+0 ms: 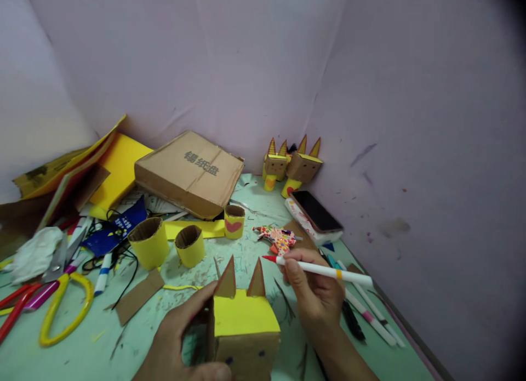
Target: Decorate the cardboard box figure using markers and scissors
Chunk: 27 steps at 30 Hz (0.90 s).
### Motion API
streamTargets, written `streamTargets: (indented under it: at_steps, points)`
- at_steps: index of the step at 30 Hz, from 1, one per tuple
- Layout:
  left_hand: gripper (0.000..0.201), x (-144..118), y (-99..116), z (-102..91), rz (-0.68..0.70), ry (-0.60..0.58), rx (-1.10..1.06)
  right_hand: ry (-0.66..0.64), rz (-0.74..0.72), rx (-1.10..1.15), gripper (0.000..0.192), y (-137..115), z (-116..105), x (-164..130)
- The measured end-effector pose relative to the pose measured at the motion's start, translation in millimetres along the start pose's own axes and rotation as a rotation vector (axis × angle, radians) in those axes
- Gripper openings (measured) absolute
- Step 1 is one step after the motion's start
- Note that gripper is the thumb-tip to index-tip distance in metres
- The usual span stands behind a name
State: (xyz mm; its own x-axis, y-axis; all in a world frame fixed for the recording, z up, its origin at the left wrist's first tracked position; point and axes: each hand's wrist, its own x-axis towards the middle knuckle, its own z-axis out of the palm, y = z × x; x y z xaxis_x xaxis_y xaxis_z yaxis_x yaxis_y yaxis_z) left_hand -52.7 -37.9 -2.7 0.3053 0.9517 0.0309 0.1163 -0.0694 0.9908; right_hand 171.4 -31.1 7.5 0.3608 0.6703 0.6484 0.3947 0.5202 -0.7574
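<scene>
My left hand [181, 331] grips a small cardboard box head [246, 345] at the bottom of the view. Yellow paper covers its top, two pointed brown ears [225, 279] stand on it, and two dark eye dots mark its front. A white marker [324, 269] with a red tip lies between the thumb and fingers of my right hand [314, 293]. The red tip points left, just beside the right ear and apart from it. Beyond the box stand yellow-covered cardboard rings [189, 255]; a smaller ring [234, 230] carries a pink heart.
Scissors with yellow handles [45, 315] lie at left among markers and cardboard scraps. A flat cardboard box [189, 172] sits at the back. Finished cardboard figures [302, 167] stand by the wall, near a phone [316, 211]. More markers [370, 315] lie at right.
</scene>
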Motion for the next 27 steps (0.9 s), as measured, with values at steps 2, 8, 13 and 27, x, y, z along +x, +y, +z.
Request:
streamTargets:
  at_steps: [2, 8, 13, 27]
  points:
    - [0.092, 0.1, 0.8, 0.2, 0.000, 0.008, 0.005, -0.011, -0.003, 0.002, 0.008, -0.6, -0.4, -0.4]
    - [0.089, -0.9, 0.1, -0.9, 0.014, 0.020, 0.017, -0.046, -0.039, -0.090, 0.009, 0.1, -0.4, 1.1]
    - [0.092, -0.6, 0.0, -0.9, 0.021, -0.005, 0.029, -0.020, 0.018, -0.019, 0.009, 2.2, -0.9, -0.2]
    - [0.094, 0.8, 4.9, -0.4, 0.009, -0.028, 0.010, -0.003, 0.123, 0.047, 0.011, 0.0, -0.8, -4.1]
